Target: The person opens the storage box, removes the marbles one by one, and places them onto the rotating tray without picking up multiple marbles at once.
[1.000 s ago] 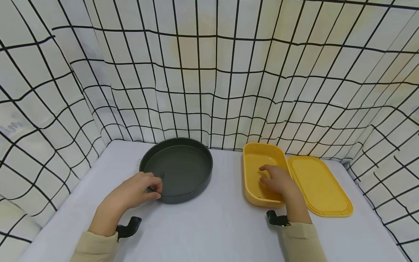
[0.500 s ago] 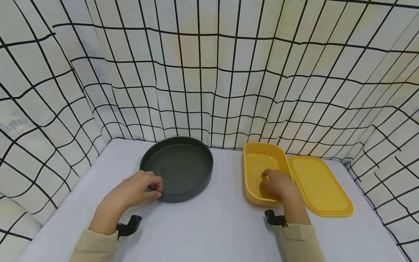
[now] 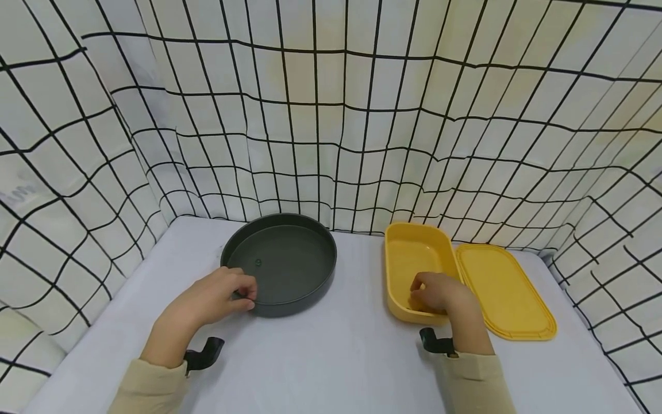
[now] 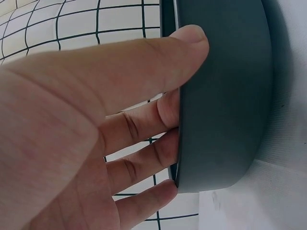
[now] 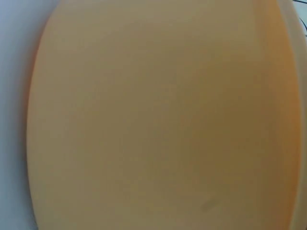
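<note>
The left hand (image 3: pixel 217 299) pinches the near rim of the pan (image 3: pixel 281 264). The right hand (image 3: pixel 439 293) seems to grip the box (image 3: pixel 408 253) wall; a firm, level hold helps.

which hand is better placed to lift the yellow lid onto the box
Right, probably. The right hand rests in the yellow box, right beside the yellow lid; the left hand pinches the dark round pan rim.

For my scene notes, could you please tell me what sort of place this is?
Probably a staged recording booth, not a real kitchen: a grid-patterned cloth backdrop encloses a plain white table holding only a dark round pan, a yellow container and its lid.
</note>
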Action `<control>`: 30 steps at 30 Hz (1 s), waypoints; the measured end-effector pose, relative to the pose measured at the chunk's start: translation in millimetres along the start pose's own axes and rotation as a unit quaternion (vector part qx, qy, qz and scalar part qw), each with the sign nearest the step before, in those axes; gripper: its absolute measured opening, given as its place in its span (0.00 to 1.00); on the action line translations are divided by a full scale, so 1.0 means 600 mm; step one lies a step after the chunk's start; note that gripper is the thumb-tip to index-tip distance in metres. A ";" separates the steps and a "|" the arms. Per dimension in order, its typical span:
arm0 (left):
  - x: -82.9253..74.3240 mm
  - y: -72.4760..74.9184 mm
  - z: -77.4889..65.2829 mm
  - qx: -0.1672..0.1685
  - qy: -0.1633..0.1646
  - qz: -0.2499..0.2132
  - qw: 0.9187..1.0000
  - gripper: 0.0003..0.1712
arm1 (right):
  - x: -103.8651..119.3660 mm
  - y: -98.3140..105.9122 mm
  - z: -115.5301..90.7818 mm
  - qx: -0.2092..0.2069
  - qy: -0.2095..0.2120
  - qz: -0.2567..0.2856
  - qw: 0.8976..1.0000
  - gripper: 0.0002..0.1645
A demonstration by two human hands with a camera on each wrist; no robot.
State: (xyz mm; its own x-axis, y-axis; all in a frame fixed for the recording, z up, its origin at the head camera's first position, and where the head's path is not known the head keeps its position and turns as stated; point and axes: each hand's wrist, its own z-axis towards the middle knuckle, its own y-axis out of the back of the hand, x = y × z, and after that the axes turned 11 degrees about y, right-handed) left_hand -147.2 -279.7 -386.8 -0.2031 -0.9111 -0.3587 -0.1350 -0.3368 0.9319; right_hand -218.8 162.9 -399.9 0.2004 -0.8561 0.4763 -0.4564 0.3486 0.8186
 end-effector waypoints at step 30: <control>-0.001 0.001 0.000 0.005 0.004 0.000 1.000 0.13 | 0.007 -0.034 0.046 -0.002 0.120 -0.010 0.993 0.06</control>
State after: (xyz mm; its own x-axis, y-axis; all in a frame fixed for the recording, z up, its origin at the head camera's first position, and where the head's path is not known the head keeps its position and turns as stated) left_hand -147.0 -279.3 -385.7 -0.1954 -0.9129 -0.3584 -0.1444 -0.3347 0.9312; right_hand -232.7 141.4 -423.4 0.4096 -0.7476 0.5229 -0.4476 0.3348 0.8292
